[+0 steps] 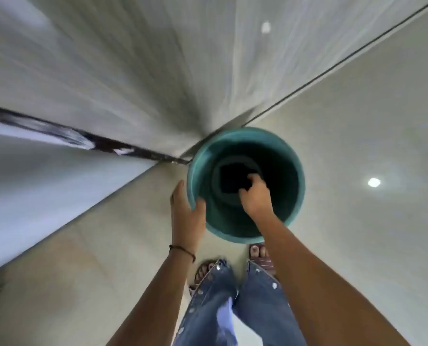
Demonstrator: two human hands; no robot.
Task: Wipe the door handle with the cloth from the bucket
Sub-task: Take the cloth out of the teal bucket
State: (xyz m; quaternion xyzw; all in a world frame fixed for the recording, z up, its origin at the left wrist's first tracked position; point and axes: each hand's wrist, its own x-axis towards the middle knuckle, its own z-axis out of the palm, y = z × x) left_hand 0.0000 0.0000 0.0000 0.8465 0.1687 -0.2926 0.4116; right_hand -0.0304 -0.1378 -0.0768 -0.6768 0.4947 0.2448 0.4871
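a teal bucket (296,193) stands on the pale tiled floor (357,121), right up against the foot of a white panelled wall or door (158,71). the person leans over it in blue jeans (222,295) and sandals (261,255), toes just short of the bucket. the left hand (186,211) grips the near-left rim, thumb hooked inside and fingers down the outer wall, a thin dark band (183,250) on that wrist. the right hand (255,196) reaches down inside, fingers curled onto the edge of a dark cloth (230,179) that lies flat at the bottom; it touches the cloth, but from here i cannot tell if the fingers have actually closed on it. the frame is blurred. no door handle shows from this angle. a round light glare (374,182) sits on the tiles to the right
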